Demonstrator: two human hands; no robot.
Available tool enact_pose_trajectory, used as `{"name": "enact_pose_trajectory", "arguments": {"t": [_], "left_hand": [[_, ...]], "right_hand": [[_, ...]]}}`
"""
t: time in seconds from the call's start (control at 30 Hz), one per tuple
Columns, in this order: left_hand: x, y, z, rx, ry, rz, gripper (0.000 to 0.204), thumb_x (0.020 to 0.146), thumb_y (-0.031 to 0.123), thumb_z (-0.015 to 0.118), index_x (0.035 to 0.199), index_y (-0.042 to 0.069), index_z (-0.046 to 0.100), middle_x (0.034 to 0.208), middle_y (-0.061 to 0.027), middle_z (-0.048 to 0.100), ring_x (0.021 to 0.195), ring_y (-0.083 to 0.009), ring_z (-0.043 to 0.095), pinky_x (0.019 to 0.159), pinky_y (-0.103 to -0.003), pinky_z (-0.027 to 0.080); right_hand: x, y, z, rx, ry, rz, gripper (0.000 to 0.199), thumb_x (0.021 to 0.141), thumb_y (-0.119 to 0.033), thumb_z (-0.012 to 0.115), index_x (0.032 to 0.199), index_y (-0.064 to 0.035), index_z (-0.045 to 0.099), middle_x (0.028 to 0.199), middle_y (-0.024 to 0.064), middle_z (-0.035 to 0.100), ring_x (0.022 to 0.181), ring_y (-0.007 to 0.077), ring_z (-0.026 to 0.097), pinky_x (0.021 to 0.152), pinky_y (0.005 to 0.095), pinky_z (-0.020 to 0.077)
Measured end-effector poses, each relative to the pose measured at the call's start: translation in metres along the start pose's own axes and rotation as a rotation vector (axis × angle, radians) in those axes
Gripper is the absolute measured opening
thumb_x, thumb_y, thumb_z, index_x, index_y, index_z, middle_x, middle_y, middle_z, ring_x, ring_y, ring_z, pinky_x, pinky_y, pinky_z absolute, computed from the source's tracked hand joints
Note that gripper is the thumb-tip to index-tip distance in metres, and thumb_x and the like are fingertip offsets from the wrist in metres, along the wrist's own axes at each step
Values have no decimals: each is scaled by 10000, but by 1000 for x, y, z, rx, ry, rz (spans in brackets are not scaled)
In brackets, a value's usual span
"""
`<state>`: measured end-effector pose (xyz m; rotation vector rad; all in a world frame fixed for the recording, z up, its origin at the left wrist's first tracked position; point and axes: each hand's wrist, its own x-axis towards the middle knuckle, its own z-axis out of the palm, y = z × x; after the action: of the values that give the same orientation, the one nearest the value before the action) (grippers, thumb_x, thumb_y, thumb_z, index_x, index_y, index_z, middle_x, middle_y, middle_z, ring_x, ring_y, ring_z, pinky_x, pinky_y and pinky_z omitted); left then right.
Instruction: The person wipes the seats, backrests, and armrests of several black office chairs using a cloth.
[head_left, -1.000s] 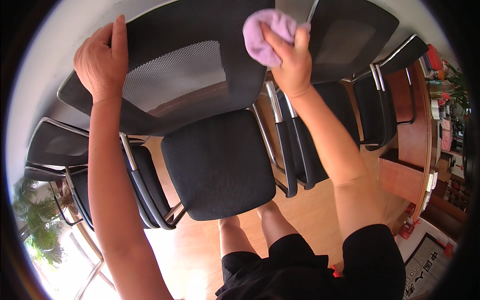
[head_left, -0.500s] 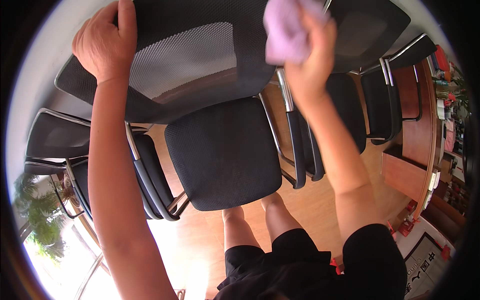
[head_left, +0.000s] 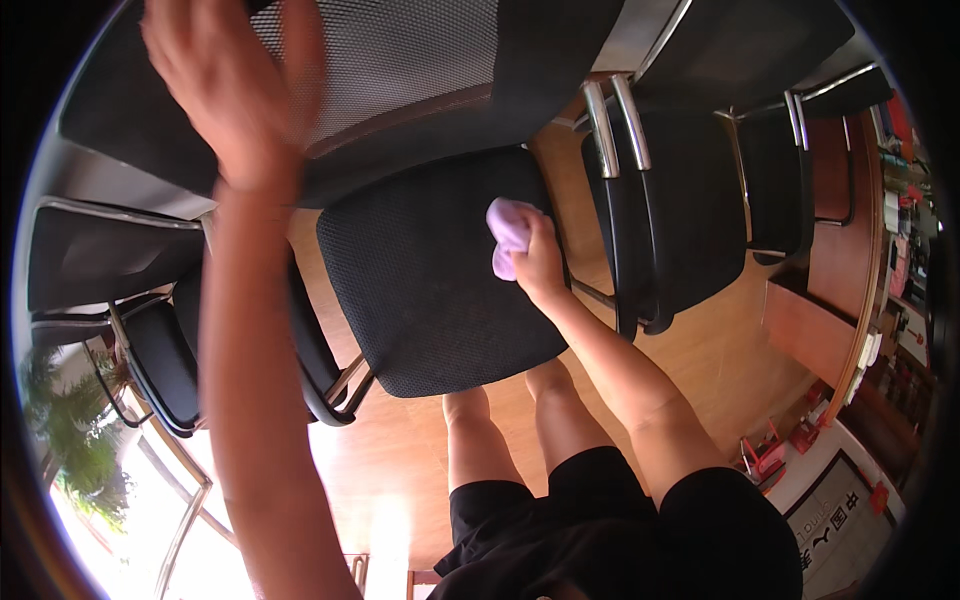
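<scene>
My right hand (head_left: 540, 265) grips a crumpled lilac cleaning cloth (head_left: 508, 232), pressing it onto the far right part of the black mesh chair seat (head_left: 430, 290), while my left hand (head_left: 235, 95), fingers spread open, rests against the black mesh backrest (head_left: 400, 60), apparently steadying it.

This looks like an office or a meeting room. Several black mesh chairs with chrome armrests (head_left: 640, 200) stand in a row on a wooden floor (head_left: 700, 370). A brown wooden desk (head_left: 840, 230) is beside them.
</scene>
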<state>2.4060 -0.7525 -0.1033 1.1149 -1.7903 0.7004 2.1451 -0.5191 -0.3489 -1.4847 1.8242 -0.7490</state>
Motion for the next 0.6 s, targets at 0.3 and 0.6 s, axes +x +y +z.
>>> {"name": "enact_pose_trajectory", "arguments": {"t": [0.3,0.6], "left_hand": [[-317,143,-71,-438,-1458,-1707,355,877,316,794,724,26,658,551,-67,600,408,-122,533,406,-279,431],[-359,131,-42,-498,-1757,-1626,474,824,318,860,559,26,596,436,-54,510,303,-132,405,325,-270,327]], "right_hand": [[123,-2,11,28,662,-294,585,859,9,710,1401,-6,491,1300,192,570,1279,393,521,1129,457,369],[134,49,77,-52,569,4,372,823,-23,707,1179,5,602,1265,215,584,1140,427,603,959,480,494]]}}
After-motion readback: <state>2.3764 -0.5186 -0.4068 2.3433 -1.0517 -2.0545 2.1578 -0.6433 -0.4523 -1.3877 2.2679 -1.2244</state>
